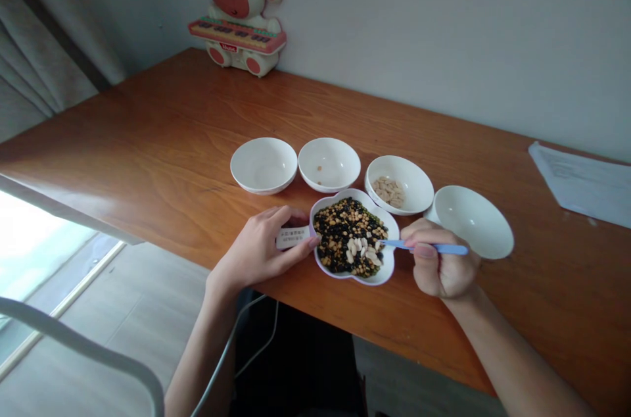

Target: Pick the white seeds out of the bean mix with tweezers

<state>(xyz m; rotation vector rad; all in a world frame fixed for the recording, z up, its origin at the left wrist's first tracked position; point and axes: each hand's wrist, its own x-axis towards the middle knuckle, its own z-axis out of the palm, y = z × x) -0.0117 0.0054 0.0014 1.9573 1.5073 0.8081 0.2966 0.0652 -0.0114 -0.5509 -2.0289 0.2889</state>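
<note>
My left hand [269,241] grips the left side of a white, lilac-edged, scalloped dish [392,227]; its thumb rests on the rim. Between thumb and forefinger a white label [293,237] with small print shows. The dish holds mixed black, yellow and green beans [340,233], with a small heap of pale peanut halves [363,250] on top. My right hand [441,262] is closed around slim blue tweezers [451,249], whose tips point left, close to the peanut heap. Whether anything is between the tips is too small to tell.
Behind the dish stand a white bowl [263,164], a second bowl [340,167] with a few tiny bits, a third bowl [417,187] with pale peanut halves, and a fourth bowl [486,223]. A cow-shaped toy keyboard [239,35] and papers [586,180] lie farther back.
</note>
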